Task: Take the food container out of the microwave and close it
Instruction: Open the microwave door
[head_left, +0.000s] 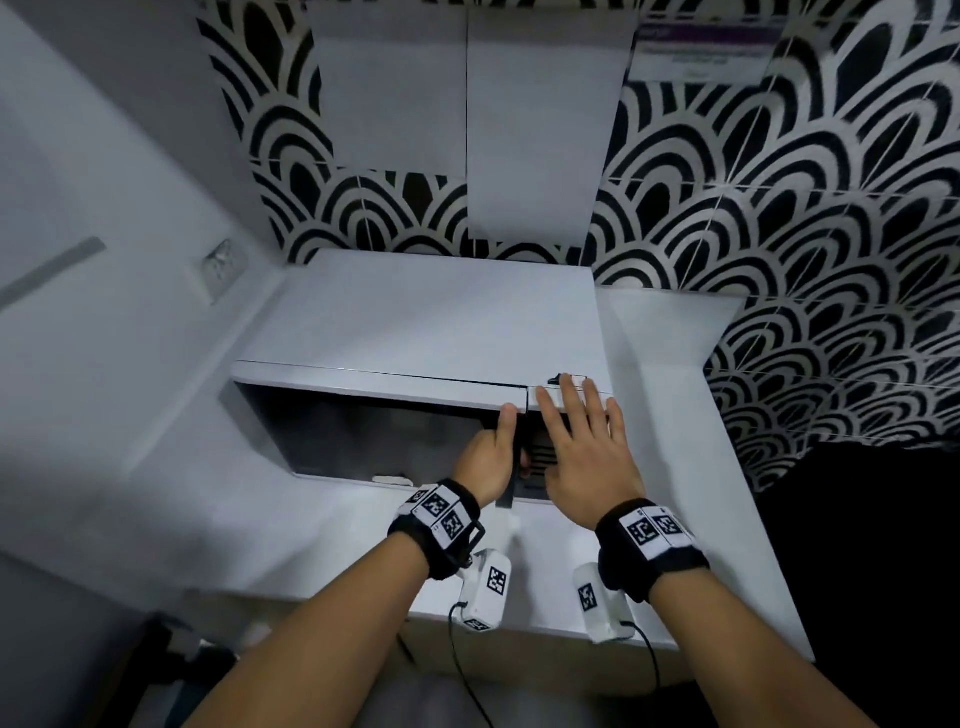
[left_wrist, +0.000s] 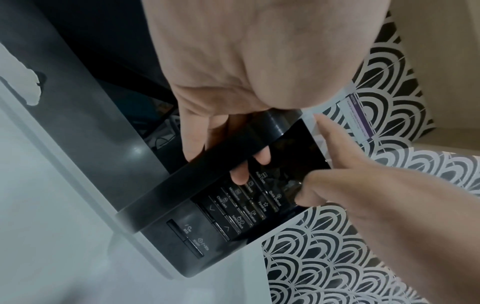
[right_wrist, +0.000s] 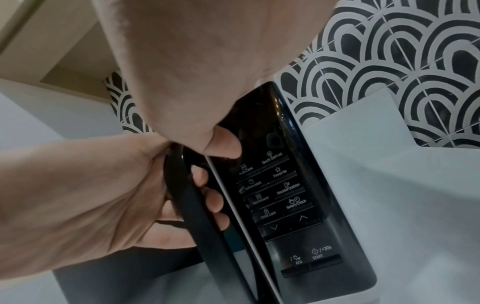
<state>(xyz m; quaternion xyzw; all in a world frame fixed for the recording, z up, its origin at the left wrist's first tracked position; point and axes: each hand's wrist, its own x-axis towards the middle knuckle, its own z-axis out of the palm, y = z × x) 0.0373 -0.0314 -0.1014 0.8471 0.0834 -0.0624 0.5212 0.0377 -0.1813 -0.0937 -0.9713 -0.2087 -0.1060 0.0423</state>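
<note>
A white microwave (head_left: 415, 322) with a dark door (head_left: 363, 431) stands on the counter. No food container shows in any view; the door glass is dark. My left hand (head_left: 493, 457) grips the black vertical door handle (left_wrist: 207, 170), its fingers (right_wrist: 210, 201) curled behind the bar. My right hand (head_left: 582, 441) lies flat with straight fingers on the microwave's top right corner, above the black control panel (right_wrist: 285, 195), and its thumb (right_wrist: 223, 144) touches the panel's upper part. I cannot tell whether the door is ajar.
The microwave sits in a corner on a white counter (head_left: 675, 519). A black-and-white scalloped tile wall (head_left: 805, 208) rises behind it and white cabinets (head_left: 467, 104) hang above. A white wall (head_left: 104, 364) stands close on the left. A notice (left_wrist: 355, 117) is fixed to the tiles.
</note>
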